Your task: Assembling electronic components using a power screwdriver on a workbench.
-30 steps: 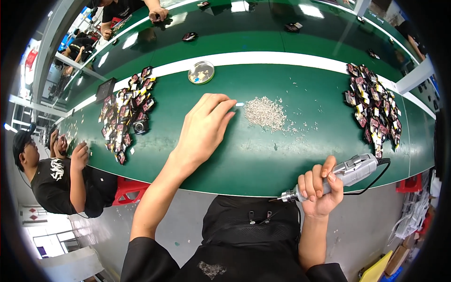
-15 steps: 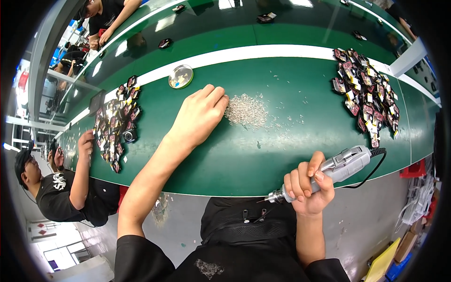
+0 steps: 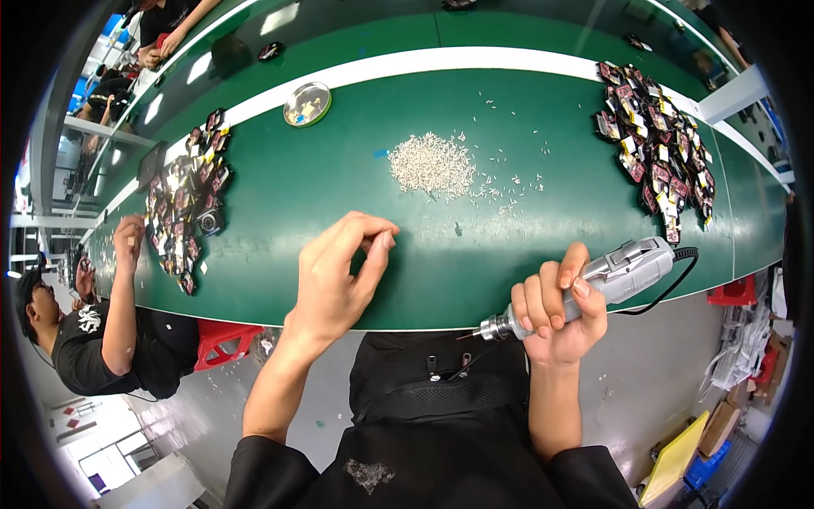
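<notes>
My right hand [image 3: 555, 305] is wrapped round a grey corded electric screwdriver [image 3: 629, 271], its metal chuck and thin bit pointing left over the table's near edge. Thumb and forefinger of my left hand [image 3: 335, 276] meet in a pinch above the green table [image 3: 288, 195], nearer to me than the pile. Whatever sits between those fingertips is too small to make out. Beyond my left hand lies a heap of tiny pale screw-like pieces [image 3: 431, 165], with loose ones strewn to its right. A small blue scrap [image 3: 381, 154] touches the heap's left side.
Piles of small black devices with labels lie at left [image 3: 182, 204] and right [image 3: 657, 144]. A round shallow dish [image 3: 307, 104] with small yellowish bits stands by the white rail. A co-worker [image 3: 110, 339] sits at left, near a red stool [image 3: 227, 342]. Metal posts rise at both sides.
My left hand has come away from the heap toward me, fingertips pinched. The blue scrap now shows. My right hand still holds the screwdriver in much the same pose; the view has shifted a little.
</notes>
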A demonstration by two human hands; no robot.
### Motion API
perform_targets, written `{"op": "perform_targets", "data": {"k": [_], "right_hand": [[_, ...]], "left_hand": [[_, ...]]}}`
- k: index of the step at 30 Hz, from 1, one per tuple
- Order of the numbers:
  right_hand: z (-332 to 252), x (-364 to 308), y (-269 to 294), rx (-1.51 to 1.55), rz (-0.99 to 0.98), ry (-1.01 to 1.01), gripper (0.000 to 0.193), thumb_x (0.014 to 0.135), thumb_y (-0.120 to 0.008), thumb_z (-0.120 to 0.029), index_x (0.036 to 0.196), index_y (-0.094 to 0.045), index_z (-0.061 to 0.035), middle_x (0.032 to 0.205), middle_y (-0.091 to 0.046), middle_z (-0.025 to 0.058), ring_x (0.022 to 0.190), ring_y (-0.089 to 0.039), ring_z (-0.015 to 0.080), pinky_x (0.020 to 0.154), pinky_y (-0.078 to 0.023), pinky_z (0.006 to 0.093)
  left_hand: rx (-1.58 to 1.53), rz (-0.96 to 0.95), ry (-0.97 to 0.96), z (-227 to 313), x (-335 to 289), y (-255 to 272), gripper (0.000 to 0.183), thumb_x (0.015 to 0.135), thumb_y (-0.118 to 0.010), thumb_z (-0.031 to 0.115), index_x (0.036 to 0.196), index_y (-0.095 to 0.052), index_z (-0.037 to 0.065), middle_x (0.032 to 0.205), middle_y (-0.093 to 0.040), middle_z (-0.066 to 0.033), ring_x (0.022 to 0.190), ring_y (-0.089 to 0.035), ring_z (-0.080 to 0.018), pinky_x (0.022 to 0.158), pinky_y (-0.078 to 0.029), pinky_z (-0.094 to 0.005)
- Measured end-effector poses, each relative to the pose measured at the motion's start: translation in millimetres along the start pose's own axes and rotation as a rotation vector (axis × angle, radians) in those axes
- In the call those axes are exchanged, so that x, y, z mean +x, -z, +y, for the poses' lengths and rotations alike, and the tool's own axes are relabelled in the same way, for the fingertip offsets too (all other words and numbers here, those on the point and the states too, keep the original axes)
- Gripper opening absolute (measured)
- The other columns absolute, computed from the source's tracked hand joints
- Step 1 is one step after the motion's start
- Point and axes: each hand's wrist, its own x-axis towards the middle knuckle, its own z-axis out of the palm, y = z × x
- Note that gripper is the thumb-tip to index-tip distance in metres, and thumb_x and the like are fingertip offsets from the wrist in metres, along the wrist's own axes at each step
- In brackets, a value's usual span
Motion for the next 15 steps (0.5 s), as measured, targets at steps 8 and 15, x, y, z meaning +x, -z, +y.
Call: {"op": "perform_targets", "data": {"k": [8,15], "right_hand": [[-3.3,3.4,-18.0,0.014,-0.032,0.072,0.010,0.088,-0.041,-0.017,0.086,-0.044,-0.0079,0.050,-0.037,-0.0005,0.038,-0.036,0.0109,0.050,-0.038,0.0293],[-6.6,3.3,-35.1,0.092,-0.115,0.137,0.011,0.091,-0.040,-0.018,0.092,-0.044,-0.0079,0.054,-0.040,0.0006,0.044,-0.040,0.0127,0.052,-0.040,0.0307]], "left_hand": [[-0.535,0.040,0.275,30.5,-53.7,-22.5,0.005,0.083,-0.057,-0.011,0.088,-0.059,-0.010,0.081,-0.063,-0.0156,0.069,-0.063,-0.0159,0.059,-0.052,-0.0247],[-0.917,0.051,0.370,38.1,-68.5,-34.2,0.005,0.084,-0.058,-0.008,0.089,-0.056,-0.007,0.081,-0.061,-0.0105,0.069,-0.060,-0.0117,0.060,-0.050,-0.0216]]}}
